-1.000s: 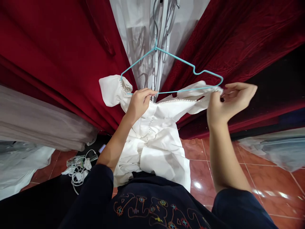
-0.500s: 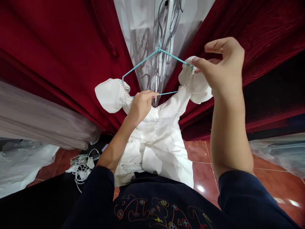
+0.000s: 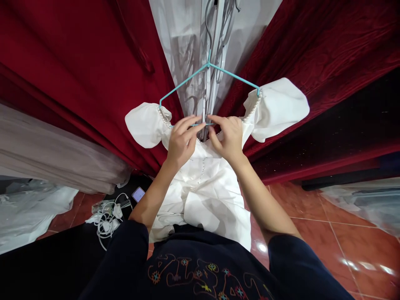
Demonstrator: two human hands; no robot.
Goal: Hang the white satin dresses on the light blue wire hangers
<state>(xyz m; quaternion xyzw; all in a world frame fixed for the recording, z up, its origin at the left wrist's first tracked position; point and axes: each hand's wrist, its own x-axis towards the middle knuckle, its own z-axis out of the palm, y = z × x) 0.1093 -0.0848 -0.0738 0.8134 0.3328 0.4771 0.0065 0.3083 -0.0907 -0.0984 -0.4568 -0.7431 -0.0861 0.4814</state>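
Observation:
A white dress (image 3: 206,200) with puffed sleeves and pearl beading round its neckline hangs on a light-blue hanger (image 3: 184,82). Both hands are side by side at the neckline, in front of the hanger's lower bar. My left hand (image 3: 182,143) lies over the left part of the neckline, its fingers stretched out and apart. Across from it, my right hand (image 3: 229,139) has thumb and forefinger apart, close to the bar and the dress edge. The beaded right shoulder is over the hanger's end, and the right puff sleeve (image 3: 283,108) spreads outward. The fingers partly hide the neckline.
Above, the hanger hooks onto a white metal stand (image 3: 215,46). Red curtains (image 3: 103,75) drape on both sides. On a black surface (image 3: 62,262) at lower left lie tangled white cables (image 3: 108,223) and a phone (image 3: 138,194). Reddish floor tiles (image 3: 315,208) show at right.
My right hand has come down from the right shoulder to the neckline beside my left hand. The right sleeve now spreads outward. My left hand's fingers have spread somewhat.

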